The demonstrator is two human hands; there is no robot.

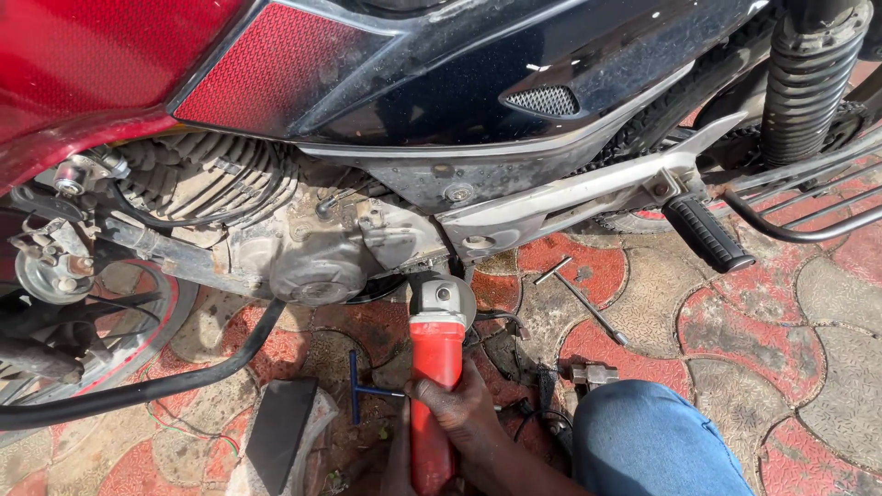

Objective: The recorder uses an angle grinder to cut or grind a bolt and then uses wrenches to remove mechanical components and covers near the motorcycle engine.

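The right hand (459, 404) grips the red angle grinder (435, 367) closed; best held steady, its head square under the motorcycle engine (317, 262), clear of the black hose (138, 390).

I am counting one red angle grinder (435, 367), one motorcycle (441, 83), two T-handle wrenches, a blue one (360, 389) and a steel one (582, 298), one footpeg (707, 233), and one shock spring (807, 78).
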